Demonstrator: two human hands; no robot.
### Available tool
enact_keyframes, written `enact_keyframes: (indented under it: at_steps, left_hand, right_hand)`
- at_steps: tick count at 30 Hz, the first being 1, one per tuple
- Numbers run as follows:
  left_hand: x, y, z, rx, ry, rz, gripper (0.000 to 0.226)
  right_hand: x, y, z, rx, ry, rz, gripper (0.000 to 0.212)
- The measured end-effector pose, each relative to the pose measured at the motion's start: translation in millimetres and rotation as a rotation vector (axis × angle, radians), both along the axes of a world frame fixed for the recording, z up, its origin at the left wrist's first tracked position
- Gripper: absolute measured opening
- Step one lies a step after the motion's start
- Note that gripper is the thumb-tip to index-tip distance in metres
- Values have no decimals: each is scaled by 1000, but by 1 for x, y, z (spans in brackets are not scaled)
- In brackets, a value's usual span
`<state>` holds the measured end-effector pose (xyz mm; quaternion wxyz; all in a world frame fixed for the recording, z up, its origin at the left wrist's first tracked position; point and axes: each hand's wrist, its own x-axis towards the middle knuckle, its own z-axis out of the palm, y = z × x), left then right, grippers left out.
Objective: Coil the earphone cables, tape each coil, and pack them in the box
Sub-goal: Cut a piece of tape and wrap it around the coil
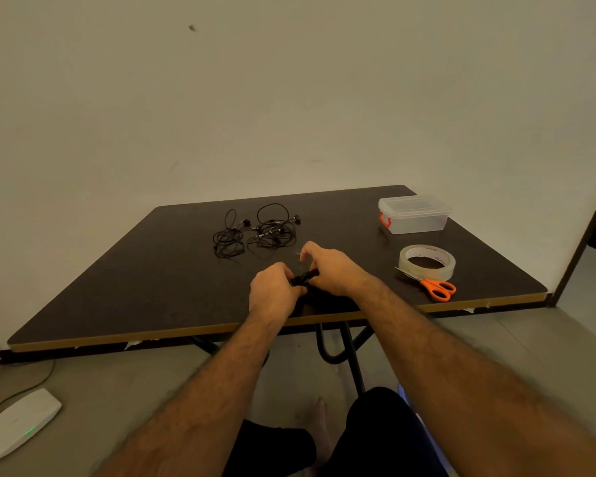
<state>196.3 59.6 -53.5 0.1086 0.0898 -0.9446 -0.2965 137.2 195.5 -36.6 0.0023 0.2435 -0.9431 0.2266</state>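
Observation:
A small black coiled earphone cable (301,279) sits between my two hands near the table's front edge. My left hand (274,291) grips it from the left and my right hand (331,270) pinches it from the right, with a thin strip of clear tape sticking up by the right forefinger. Several loose black earphones (255,232) lie tangled in the middle of the dark table. A clear plastic box (414,215) with its lid on and an orange latch stands at the far right. A roll of clear tape (426,261) lies in front of the box.
Orange-handled scissors (436,288) lie against the tape roll near the right front edge of the dark table (117,287). A white router (18,423) with a cable sits on the floor at the left. Table legs and my legs are below the front edge.

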Motion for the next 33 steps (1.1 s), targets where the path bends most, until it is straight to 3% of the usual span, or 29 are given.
enact_keyframes:
  at_steps: [7,20,29,33]
  left_hand:
    - [0,0,1,-11,-16,7,36]
    - [11,5,-3,72,120,10,34]
    - [2,-5,-2,580,102,-16,28]
    - [3,-1,4,923,90,-42,27]
  right_hand:
    - [2,-2,-2,48,30,15,37]
    - [8,5,10,-312,-74,89,30]
    - [11,2,21,-406,-38,108,25]
    - [12,0,24,-440,-34,100,25]
